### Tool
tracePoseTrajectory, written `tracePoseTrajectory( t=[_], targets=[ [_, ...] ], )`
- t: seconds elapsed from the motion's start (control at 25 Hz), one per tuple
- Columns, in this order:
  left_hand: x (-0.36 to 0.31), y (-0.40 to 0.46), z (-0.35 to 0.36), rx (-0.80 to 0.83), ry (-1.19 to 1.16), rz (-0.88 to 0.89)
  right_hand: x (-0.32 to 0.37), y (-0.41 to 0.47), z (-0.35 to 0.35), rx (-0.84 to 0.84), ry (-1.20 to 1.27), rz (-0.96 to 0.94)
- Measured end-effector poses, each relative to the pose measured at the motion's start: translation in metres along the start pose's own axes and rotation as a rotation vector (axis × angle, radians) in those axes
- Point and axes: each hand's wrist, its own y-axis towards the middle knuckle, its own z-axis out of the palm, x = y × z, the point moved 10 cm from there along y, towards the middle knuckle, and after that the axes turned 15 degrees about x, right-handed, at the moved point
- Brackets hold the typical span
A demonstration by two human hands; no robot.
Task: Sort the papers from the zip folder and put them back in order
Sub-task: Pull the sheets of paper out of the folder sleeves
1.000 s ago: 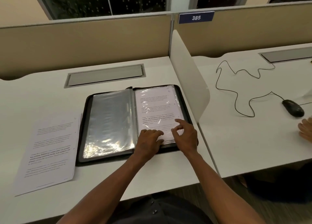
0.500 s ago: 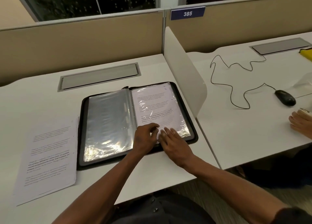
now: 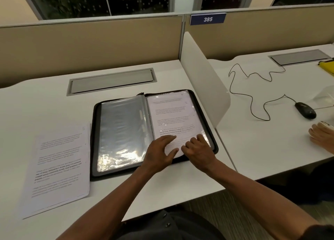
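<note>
folder: black zip folder (image 3: 207, 102) lies open on the bench (image 3: 45, 104), centre frame; left sleeve (image 3: 122, 129) empty and glossy
page: printed sheet (image 3: 171, 116) in the right-hand sleeve, lower edge under both hands
left hand: (image 3: 159, 153) fingers spread flat, pressing the page's lower left; grips nothing
right hand: (image 3: 197, 150) fingers bent, tips on the page's lower right corner; can't tell whether it pinches the sheet or only presses
stack: loose papers (image 3: 57, 163) left of the folder, just beside it
risk: sheet could crease or catch on the sleeve mouth if pushed unevenly; slick plastic could let it skew
risk 2: order may slip if page numbers go unchecked
text: sign (image 3: 207, 19) reads "385"; a "5" on the stack's top corner; body print too blurred to read
</note>
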Motion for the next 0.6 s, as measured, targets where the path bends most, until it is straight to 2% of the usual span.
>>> tracePoseTrajectory(
  t=[0.2,0.28,0.44,0.52,0.6],
  targets=[
    [-0.022,-0.041,0.027,0.122,0.459,0.206,0.013,-0.031,-0.008,-0.072,0.138,0.052],
    [-0.030,-0.057,0.040,0.134,0.580,0.267,0.021,-0.048,-0.004,-0.021,0.246,0.101],
    [-0.044,-0.090,0.049,0.078,0.619,0.375,0.019,-0.080,0.006,0.159,0.582,0.198],
    [-0.048,-0.103,0.054,0.093,0.632,0.422,-0.010,-0.097,-0.002,0.139,0.920,0.443],
    [-0.053,-0.114,0.061,0.119,0.638,0.461,-0.049,-0.122,0.005,0.045,1.182,0.833]
  ],
)
